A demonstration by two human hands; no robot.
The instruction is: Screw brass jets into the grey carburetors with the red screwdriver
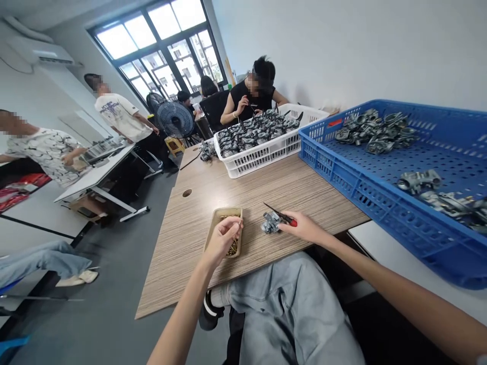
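My left hand (222, 239) hangs over a small tan tray (224, 231) holding loose brass parts (233, 247), its fingertips pinched together at the tray's upper part. Whether those fingers hold a part is hidden. My right hand (300, 226) grips a red-handled screwdriver (287, 218), whose thin shaft points up and left across the table. Just left of that hand, a small silver carburetor (271, 223) rests on the wood-grain table (213, 203), close to or touching my fingers.
A white plastic basket (262, 144) is packed with dark carburetors. A blue perforated crate (365, 172) with silver carburetors overhangs the table's right edge. A co-worker (249, 99) sits across the table. Other people and a black fan (175, 119) stand to the left.
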